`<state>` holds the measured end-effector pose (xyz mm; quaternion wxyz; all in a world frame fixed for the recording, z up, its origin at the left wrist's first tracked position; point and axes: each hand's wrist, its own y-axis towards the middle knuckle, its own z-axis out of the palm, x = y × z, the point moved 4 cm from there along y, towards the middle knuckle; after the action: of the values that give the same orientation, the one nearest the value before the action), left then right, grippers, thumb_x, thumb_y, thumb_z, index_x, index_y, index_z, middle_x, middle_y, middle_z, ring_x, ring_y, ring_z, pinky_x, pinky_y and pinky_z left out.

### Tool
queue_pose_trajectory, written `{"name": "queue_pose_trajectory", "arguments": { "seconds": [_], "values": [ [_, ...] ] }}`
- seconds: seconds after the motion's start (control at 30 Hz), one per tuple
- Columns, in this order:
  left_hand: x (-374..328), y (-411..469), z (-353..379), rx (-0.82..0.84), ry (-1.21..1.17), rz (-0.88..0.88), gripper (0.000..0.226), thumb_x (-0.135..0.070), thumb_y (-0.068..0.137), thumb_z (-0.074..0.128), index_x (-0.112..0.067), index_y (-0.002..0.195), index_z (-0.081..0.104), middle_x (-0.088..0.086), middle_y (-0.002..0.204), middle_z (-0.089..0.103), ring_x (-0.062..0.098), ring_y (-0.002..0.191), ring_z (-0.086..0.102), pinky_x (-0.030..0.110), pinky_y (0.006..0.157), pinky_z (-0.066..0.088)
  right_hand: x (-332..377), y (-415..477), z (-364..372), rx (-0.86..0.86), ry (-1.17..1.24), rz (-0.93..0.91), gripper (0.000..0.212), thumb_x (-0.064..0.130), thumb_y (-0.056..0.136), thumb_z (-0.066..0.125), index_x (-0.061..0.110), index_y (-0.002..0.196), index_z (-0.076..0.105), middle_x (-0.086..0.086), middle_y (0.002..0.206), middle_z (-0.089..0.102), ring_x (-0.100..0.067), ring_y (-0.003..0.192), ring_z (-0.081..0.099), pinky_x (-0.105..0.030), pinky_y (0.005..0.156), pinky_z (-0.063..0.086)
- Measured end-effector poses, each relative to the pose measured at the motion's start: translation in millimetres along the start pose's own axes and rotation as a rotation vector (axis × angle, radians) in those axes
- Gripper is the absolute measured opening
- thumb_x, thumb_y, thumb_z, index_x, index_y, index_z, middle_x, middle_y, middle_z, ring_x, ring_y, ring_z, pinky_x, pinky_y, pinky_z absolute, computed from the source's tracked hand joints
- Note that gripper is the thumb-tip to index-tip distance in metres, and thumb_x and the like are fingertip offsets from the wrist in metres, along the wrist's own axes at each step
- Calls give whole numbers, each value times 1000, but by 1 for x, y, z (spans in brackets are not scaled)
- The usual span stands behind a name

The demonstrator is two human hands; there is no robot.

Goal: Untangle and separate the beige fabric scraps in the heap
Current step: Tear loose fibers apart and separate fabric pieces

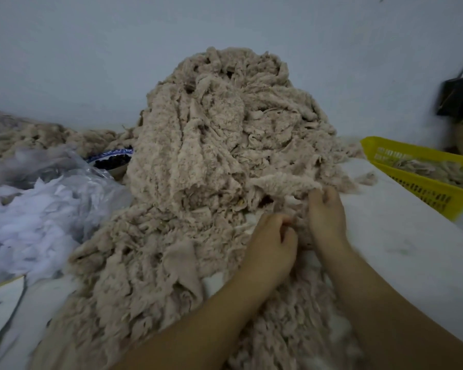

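Note:
A tall heap of beige fleecy fabric scraps (pixel 214 134) rises against the wall and spills forward over the white table. At its lower right edge, my left hand (pixel 271 245) has its fingers curled into the scraps and pinches a bit of beige fabric. Just to the right of it, my right hand (pixel 325 213) grips a beige scrap (pixel 286 182) that lies at the foot of the heap. The two hands are close together, nearly touching. Loose beige scraps lie under both forearms.
A yellow plastic basket (pixel 422 188) with some beige scraps stands at the right on the white table (pixel 401 236). White fluffy material in clear plastic (pixel 38 209) lies at the left, with a bowl of dark items (pixel 112 160) behind it. A black bag (pixel 457 97) hangs far right.

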<state>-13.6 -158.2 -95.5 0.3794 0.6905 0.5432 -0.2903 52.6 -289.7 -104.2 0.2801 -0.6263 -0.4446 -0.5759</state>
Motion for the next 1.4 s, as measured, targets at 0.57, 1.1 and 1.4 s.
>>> {"name": "queue_pose_trajectory", "arguments": {
  "seconds": [0.57, 1.1, 1.4],
  "values": [
    [51, -13, -143, 439, 553, -224, 25, -32, 99, 59, -17, 80, 54, -2, 77, 54, 10, 67, 47, 21, 59, 36, 21, -19, 29, 258, -325, -270, 31, 30, 100, 48, 14, 125, 58, -1, 126, 45, -18, 116, 44, -28, 95, 38],
    [38, 10, -116, 180, -203, -56, 25, -58, 86, 67, -55, 109, 56, -39, 111, 58, -20, 100, 56, 3, 74, 47, 38, -54, 45, 673, 429, 41, 49, 51, 90, 55, 8, 109, 71, -18, 107, 73, -34, 102, 69, -46, 93, 54],
    [43, 10, -110, 30, 26, -125, 25, -28, 101, 51, -28, 77, 53, -14, 63, 52, -3, 48, 44, 18, 50, 34, 25, -32, 30, 660, 603, 164, 45, 57, 90, 54, 17, 75, 68, -3, 78, 70, -15, 70, 69, -27, 62, 57]
  ]
}}
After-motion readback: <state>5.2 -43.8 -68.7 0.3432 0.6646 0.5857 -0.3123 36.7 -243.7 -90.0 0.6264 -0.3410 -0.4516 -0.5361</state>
